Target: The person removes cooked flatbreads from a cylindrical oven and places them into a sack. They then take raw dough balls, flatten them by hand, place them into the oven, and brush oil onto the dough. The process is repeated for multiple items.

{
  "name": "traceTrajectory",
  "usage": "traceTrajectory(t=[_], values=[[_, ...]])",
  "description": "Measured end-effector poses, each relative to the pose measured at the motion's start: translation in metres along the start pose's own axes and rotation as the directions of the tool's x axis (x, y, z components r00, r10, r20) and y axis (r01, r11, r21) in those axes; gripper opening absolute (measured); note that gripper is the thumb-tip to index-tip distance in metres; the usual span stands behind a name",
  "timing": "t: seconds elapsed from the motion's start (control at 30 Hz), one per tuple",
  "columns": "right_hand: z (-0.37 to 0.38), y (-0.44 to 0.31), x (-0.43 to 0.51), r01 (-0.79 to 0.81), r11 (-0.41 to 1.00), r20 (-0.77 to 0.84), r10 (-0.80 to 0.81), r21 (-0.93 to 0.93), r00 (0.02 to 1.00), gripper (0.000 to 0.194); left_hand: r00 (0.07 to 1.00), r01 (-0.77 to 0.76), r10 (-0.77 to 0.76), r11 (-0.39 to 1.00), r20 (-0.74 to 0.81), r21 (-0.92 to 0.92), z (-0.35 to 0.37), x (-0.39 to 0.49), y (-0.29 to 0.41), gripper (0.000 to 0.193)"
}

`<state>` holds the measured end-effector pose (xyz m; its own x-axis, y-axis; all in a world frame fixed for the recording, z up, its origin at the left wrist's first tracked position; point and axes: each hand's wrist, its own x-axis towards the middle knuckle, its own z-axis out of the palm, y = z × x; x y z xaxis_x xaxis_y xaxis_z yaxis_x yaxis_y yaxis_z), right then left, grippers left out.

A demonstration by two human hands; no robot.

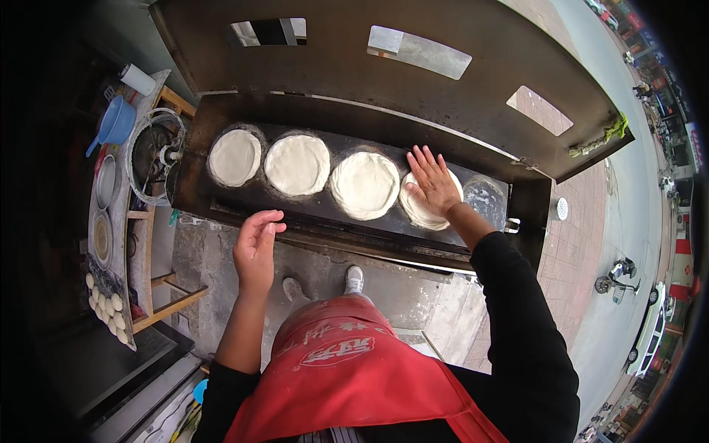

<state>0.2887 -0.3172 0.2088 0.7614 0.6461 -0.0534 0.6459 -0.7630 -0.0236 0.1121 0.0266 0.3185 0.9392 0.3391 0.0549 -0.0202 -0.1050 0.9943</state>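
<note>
My right hand (433,180) lies flat on a round, pale dough disc (425,215), its fingers slightly spread. Much of that disc is hidden under the palm. To its left, three more flat dough rounds sit in a row on the dark griddle (302,209): a thick-rimmed one (365,186), a middle one (297,165) and the leftmost one (235,158). Near the griddle's front edge, my left hand (257,246) hovers with loosely curled fingers and nothing in them.
Behind the griddle stands a raised metal lid (332,61) with cut-out windows. A side table (119,238) at left bears a blue ladle (115,122), metal pans (105,183) and several dough balls (108,310). A perforated-top shaker (560,209) sits by the right end. Beyond is a street.
</note>
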Motion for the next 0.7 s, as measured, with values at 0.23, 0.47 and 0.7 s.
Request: traceTrajectory(t=[0.23,0.47,0.7], values=[[-0.009,-0.037,0.028,-0.108,0.99,0.039,0.105,0.091,0.994,0.063,0.997,0.064,-0.064,0.998,-0.039,0.015,-0.004,-0.016,0.0,0.018],[-0.021,-0.014,-0.015,-0.085,0.995,0.129,0.078,0.047,0.989,0.063,1.0,-0.015,0.015,1.0,-0.014,0.022,-0.027,-0.025,0.003,0.018],[0.013,-0.033,-0.01,-0.059,0.979,-0.04,0.068,0.193,0.997,0.058,0.993,0.08,-0.085,0.995,-0.077,-0.06,-0.097,-0.026,-0.021,0.019]])
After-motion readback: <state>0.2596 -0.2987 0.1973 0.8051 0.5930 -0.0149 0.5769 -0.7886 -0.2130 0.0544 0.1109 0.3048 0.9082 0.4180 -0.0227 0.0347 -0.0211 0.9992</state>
